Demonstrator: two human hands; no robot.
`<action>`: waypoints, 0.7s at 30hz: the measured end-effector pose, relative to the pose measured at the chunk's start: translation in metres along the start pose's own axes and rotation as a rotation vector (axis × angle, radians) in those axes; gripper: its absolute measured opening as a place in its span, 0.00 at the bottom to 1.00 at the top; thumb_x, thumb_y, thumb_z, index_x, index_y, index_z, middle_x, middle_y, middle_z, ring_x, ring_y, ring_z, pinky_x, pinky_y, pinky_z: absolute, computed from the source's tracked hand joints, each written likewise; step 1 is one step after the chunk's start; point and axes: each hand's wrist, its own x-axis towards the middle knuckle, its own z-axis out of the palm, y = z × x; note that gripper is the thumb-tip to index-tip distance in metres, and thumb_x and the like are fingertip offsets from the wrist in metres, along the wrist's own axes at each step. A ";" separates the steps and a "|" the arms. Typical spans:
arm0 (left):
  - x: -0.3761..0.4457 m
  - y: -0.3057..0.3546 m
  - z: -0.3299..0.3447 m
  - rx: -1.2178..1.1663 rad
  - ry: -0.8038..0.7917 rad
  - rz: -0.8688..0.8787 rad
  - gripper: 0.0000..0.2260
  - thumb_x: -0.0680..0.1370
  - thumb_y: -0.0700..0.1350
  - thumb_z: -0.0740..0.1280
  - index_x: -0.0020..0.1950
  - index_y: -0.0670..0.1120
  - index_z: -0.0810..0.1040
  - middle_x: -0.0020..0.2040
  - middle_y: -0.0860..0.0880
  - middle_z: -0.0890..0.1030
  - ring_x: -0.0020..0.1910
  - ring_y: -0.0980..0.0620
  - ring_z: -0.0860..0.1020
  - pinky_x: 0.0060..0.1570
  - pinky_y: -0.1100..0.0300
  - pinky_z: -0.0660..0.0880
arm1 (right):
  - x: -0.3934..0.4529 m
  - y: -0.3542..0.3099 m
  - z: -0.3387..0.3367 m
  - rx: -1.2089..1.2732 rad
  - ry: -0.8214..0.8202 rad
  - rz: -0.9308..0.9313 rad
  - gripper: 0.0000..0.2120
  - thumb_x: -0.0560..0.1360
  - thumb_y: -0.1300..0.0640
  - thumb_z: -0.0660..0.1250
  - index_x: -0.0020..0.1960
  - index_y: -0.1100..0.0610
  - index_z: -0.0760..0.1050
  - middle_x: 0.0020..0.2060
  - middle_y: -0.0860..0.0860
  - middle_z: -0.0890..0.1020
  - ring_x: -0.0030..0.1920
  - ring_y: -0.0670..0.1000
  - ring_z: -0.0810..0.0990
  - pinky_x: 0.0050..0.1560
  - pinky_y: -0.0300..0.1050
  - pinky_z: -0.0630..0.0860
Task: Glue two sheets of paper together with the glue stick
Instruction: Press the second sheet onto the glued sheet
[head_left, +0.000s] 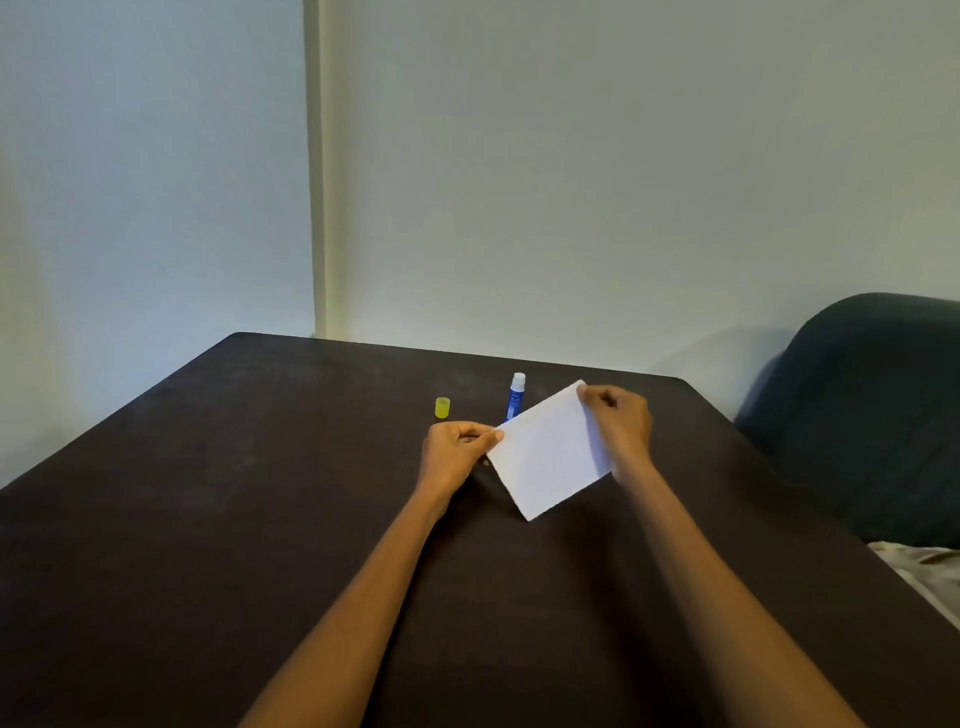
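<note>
A white paper (550, 452) is held tilted above the dark table (260, 493). My left hand (454, 452) pinches its left corner, and my right hand (618, 421) pinches its upper right corner. Whether it is one sheet or two pressed together cannot be told. Behind the paper stands an uncapped blue glue stick (516, 396) with its white tip up. Its yellow cap (442, 408) stands on the table to the left of it.
The table's far edge meets a pale wall. A dark green sofa (872, 415) stands beyond the table's right edge, with light fabric (919, 566) on it.
</note>
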 end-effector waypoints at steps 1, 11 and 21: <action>0.000 0.000 0.000 -0.035 0.057 -0.005 0.03 0.73 0.43 0.70 0.44 0.48 0.83 0.43 0.51 0.85 0.38 0.57 0.80 0.39 0.65 0.76 | -0.004 0.005 0.003 0.062 0.020 0.046 0.06 0.75 0.50 0.67 0.42 0.50 0.78 0.41 0.48 0.80 0.43 0.48 0.77 0.46 0.45 0.74; 0.003 0.000 -0.006 -0.035 0.208 0.021 0.17 0.72 0.44 0.72 0.60 0.48 0.77 0.45 0.56 0.79 0.43 0.60 0.78 0.45 0.65 0.74 | -0.023 0.022 0.000 0.164 0.004 0.000 0.26 0.71 0.40 0.68 0.65 0.49 0.69 0.52 0.45 0.76 0.50 0.44 0.75 0.53 0.43 0.70; 0.001 0.004 -0.003 0.075 0.117 0.140 0.08 0.70 0.49 0.73 0.44 0.49 0.78 0.43 0.52 0.81 0.41 0.57 0.80 0.39 0.67 0.75 | -0.020 -0.015 0.023 -0.553 -0.518 -0.569 0.13 0.73 0.46 0.68 0.54 0.52 0.82 0.47 0.50 0.85 0.46 0.47 0.80 0.50 0.46 0.78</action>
